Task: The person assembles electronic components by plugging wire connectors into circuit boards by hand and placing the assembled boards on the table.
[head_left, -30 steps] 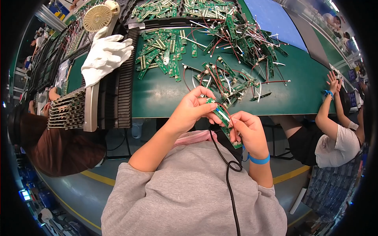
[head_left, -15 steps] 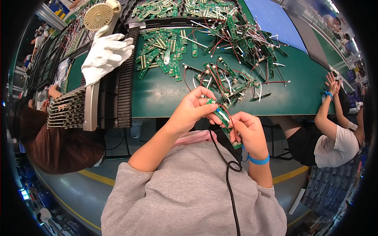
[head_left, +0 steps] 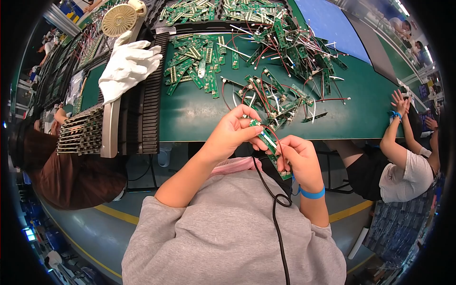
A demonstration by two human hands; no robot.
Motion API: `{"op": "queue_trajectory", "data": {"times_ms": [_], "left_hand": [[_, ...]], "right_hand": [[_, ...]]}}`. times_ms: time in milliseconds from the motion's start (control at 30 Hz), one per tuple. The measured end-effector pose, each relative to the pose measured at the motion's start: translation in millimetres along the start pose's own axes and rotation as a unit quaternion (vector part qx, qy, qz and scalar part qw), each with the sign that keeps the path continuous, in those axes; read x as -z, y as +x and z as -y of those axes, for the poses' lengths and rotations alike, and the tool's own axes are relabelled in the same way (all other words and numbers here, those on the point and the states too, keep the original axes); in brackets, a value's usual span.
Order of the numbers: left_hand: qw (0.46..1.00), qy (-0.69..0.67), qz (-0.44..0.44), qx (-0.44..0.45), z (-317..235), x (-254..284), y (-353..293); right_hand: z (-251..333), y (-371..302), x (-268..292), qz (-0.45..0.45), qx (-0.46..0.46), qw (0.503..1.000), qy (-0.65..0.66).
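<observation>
Between my two hands is a narrow green circuit board [head_left: 269,141], held slantwise just off the table's near edge. My left hand [head_left: 238,130] pinches its upper end between thumb and fingers. Lower down, my right hand [head_left: 297,159] is closed on the board, its fingertips at the white strip and the thin red wire [head_left: 274,132] that curves over it. The fingers partly cover both the wire's ends and the board's middle. Beyond my hands lies a loose cluster of boards with wires [head_left: 280,102].
A bigger heap of wired boards [head_left: 297,45] and a pile of bare boards [head_left: 199,61] lie on the green table [head_left: 190,114]. To the left stand a black slotted rack [head_left: 149,95], a white glove [head_left: 128,66] and a small fan [head_left: 118,21]. Co-workers sit on both sides.
My hands and the board stay almost in place, with only a slight shift of the right fingers. The co-worker's hand at the far left has moved.
</observation>
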State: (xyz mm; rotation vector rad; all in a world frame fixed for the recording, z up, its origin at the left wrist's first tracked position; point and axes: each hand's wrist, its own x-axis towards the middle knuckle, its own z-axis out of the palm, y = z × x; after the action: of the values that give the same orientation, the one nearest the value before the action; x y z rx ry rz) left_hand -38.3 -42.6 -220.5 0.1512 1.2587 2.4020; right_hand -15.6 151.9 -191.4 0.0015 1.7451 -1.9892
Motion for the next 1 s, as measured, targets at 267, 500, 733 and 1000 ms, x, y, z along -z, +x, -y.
{"op": "queue_trajectory", "data": {"times_ms": [267, 500, 733, 1000], "left_hand": [[1.0, 0.0, 0.005, -0.001, 0.7, 0.1, 0.2], [0.997, 0.07, -0.002, -0.022, -0.6, -2.0, -0.1], [0.993, 0.103, 0.007, -0.056, -14.3, -14.1, 15.2], [0.932, 0.35, -0.044, -0.082, -50.0, 0.7, 96.4]], "right_hand": [[-0.1, -0.2, -3.9, -0.005, 0.008, 1.0, 0.021], [-4.8, 1.6, -2.8, -0.004, 0.033, 0.999, 0.013], [1.4, 2.9, -1.5, -0.05, 0.1, 0.994, -0.022], [7.2, 29.1, 78.8, -0.381, 0.266, 0.827, -0.317]]}}
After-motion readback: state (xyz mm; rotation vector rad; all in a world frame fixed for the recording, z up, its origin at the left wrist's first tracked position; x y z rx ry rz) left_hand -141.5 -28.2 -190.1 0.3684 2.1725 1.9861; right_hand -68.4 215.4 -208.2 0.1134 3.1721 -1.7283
